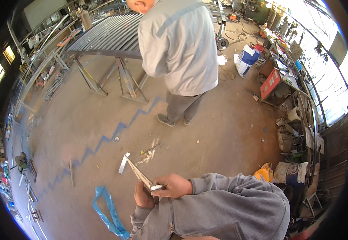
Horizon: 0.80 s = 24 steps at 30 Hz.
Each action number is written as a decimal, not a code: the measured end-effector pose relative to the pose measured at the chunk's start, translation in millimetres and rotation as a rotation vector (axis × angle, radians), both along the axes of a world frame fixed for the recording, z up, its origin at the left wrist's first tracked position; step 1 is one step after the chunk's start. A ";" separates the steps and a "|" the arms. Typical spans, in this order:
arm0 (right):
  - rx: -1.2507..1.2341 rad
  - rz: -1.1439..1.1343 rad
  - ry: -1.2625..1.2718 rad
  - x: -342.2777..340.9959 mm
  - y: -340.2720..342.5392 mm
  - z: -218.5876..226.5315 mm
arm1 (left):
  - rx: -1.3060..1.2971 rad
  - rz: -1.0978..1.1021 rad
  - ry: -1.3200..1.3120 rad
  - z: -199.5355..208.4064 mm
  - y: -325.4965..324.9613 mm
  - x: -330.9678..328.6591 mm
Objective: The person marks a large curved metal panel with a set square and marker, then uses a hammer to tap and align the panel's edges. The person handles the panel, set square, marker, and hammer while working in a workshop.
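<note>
A long, thin, tan-grey strip [138, 171] slants up and away from my body. At its far end shows a short, flat, silver-white bar [124, 164]; whether the two are joined, I cannot tell. My left hand [143, 197] is closed around the near part of the strip, on its left side. From the right, my right hand [172, 185] comes across and grips a short, pale, bar-like piece [158, 187] against the strip. The exact kind of that piece is not clear, and my fingers hide part of it.
Blue plastic film [109, 210] lies on the floor at lower left. Ahead stands a person in a grey jacket [186, 52], beside a slatted metal panel [110, 34] on trestles [128, 80]. A zigzag blue paint line [104, 140] crosses the floor. Sacks [290, 173] and cluttered shelving [278, 84] line the right.
</note>
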State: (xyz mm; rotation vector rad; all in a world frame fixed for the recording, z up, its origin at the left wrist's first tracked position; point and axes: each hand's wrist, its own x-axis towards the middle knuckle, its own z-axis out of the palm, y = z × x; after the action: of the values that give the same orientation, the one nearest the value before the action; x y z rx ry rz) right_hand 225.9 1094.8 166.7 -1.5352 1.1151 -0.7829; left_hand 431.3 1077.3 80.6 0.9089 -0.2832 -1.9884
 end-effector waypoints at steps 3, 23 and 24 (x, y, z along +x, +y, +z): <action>-0.060 -0.002 -0.058 -23.3 17.4 -0.2 | -0.034 -0.057 -0.182 1.1 13.1 -17.7; 0.016 -0.123 -0.122 -111.9 97.9 -1.5 | -0.037 -0.040 -0.016 8.2 77.0 -107.3; -0.021 -0.121 -0.104 -110.6 96.1 -2.1 | -0.032 -0.002 -0.020 15.1 76.6 -111.4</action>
State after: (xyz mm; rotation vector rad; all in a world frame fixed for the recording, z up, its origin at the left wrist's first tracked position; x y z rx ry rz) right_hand 115.2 1190.9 164.6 -1.4374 1.1335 -0.9491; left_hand 319.9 1153.9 95.7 0.9090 -0.3269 -1.9715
